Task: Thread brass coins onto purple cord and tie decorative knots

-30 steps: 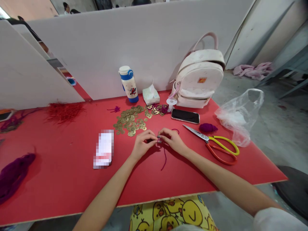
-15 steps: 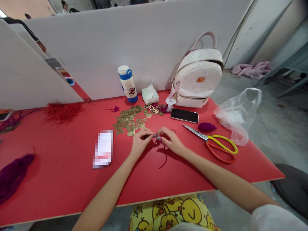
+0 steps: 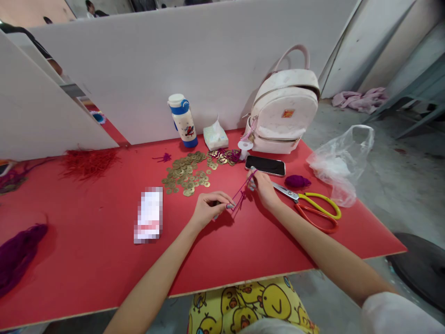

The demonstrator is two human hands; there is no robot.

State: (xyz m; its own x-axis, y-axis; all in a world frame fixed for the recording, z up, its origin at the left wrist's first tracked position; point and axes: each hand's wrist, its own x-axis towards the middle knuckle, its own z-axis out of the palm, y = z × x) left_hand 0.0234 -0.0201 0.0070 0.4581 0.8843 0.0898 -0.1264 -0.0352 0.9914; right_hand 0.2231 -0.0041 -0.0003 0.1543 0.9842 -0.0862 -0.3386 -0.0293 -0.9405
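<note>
My left hand [image 3: 208, 209] rests on the red table [image 3: 86, 260] with its fingers pinched on one end of a purple thread [image 3: 241, 192]. My right hand [image 3: 263, 187] is farther back and to the right, pinching the other end, so the thread runs taut and slanted between the two. A short loose tail hangs from the thread near my left fingers. A heap of brass coins [image 3: 186, 171] lies just behind my left hand.
Scissors [image 3: 309, 206] with yellow and red handles lie right of my right hand, beside a purple thread ball [image 3: 297, 181] and a phone [image 3: 265, 165]. A white backpack [image 3: 283, 113], bottle [image 3: 182, 120], tissue pack [image 3: 215, 136] and plastic bag [image 3: 339, 162] stand behind. Red threads [image 3: 90, 162] lie left.
My hands were together, fingertips touching over the thread. My right hand has moved back and to the right, drawing the thread tight. My left hand stayed in place.
</note>
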